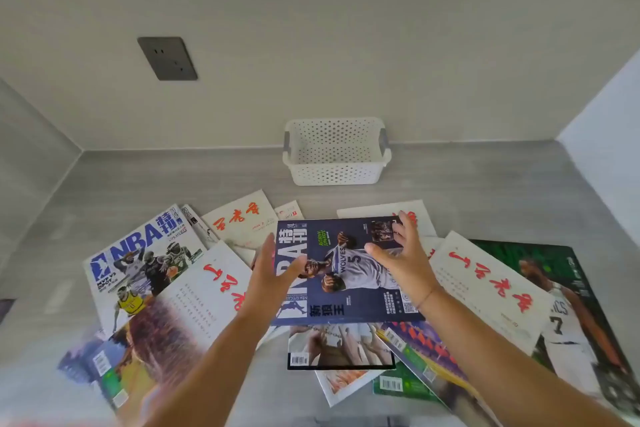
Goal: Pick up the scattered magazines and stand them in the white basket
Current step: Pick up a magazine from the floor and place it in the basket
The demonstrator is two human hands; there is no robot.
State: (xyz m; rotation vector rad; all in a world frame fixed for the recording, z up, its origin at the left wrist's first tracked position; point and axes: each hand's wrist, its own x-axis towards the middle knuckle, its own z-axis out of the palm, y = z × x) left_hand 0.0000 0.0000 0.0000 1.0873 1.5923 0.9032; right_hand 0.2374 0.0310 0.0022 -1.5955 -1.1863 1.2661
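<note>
A dark blue NBA magazine (346,274) lies on top of the scattered pile in the middle. My left hand (273,270) is at its left edge, with the thumb pressed on the cover. My right hand (401,253) is spread over the magazine's upper right part, fingers apart; whether it grips the edge is unclear. The white perforated basket (336,173) stands empty against the back wall, beyond the pile. Around the dark blue one lie a white NBA magazine (138,260), white magazines with red script (485,288) and a green basketball magazine (568,305).
The grey counter (485,184) is boxed in by walls at the left, back and right. A grey wall socket (168,58) sits on the back wall. More magazines (346,347) overlap near the front edge.
</note>
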